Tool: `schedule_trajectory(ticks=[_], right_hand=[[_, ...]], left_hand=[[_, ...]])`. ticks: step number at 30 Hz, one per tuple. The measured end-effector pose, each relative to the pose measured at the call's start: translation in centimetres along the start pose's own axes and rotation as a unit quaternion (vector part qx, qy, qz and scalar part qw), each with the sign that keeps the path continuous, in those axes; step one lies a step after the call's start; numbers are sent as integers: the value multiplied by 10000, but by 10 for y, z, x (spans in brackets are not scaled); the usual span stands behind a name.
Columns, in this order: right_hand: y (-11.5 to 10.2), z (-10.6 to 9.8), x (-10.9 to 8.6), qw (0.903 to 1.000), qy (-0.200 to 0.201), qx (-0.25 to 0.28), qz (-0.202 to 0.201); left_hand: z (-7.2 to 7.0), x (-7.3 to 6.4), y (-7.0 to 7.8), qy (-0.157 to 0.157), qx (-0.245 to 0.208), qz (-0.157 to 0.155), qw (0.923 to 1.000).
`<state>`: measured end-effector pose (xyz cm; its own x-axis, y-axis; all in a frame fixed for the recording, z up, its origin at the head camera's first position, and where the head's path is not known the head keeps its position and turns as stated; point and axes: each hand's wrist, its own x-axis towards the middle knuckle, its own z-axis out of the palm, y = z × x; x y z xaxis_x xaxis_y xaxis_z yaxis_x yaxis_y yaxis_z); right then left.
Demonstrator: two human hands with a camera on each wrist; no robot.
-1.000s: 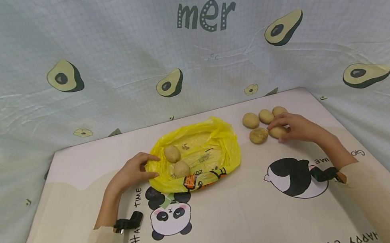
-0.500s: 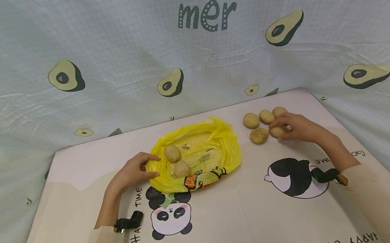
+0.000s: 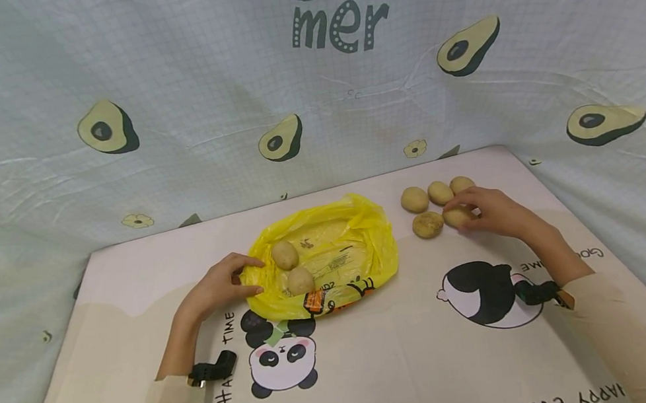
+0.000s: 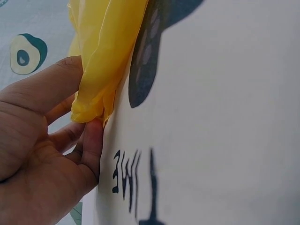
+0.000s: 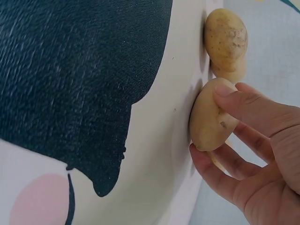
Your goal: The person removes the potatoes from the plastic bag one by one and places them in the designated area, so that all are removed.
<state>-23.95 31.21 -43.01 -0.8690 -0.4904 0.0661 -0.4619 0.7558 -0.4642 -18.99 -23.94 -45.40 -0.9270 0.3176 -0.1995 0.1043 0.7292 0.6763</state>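
On the left, a yellow plastic bag (image 3: 385, 247) lies with its mouth spread, and two potatoes, one (image 3: 284, 255) behind the other (image 3: 300, 280), sit inside at its left end. My left hand (image 3: 219, 286) holds the bag's left edge between thumb and fingers; the left wrist view has the gathered yellow plastic (image 4: 101, 61) within that grip. At the right, my right hand (image 3: 497, 210) grips a potato (image 5: 208, 119), thumb on one side and fingers curled round the other. Just left of it lies a browner, blemished potato (image 3: 428, 225).
Behind the right hand, three more potatoes form a row: left (image 3: 414, 200), middle (image 3: 440, 193) and right (image 3: 461, 185). The table (image 3: 389, 360) wears a printed cover with a panda and lettering. A curtain (image 3: 189, 77) with avocado prints hangs along the back edge.
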Motion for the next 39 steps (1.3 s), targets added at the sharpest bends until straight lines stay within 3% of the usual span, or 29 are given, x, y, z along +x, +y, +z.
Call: schedule_trajectory(ticks=[12, 27, 39], right_hand=[[-12, -5, 3, 9998, -41, -101, 152], [-70, -10, 15, 9992, 9, -331, -246], [-104, 3, 25, 9986, -236, 64, -467]], left_hand=[[1, 0, 0, -28, 13, -55, 10000], [-1, 1, 0, -60, -113, -30, 9999], [-1, 1, 0, -59, -53, -21, 10000]])
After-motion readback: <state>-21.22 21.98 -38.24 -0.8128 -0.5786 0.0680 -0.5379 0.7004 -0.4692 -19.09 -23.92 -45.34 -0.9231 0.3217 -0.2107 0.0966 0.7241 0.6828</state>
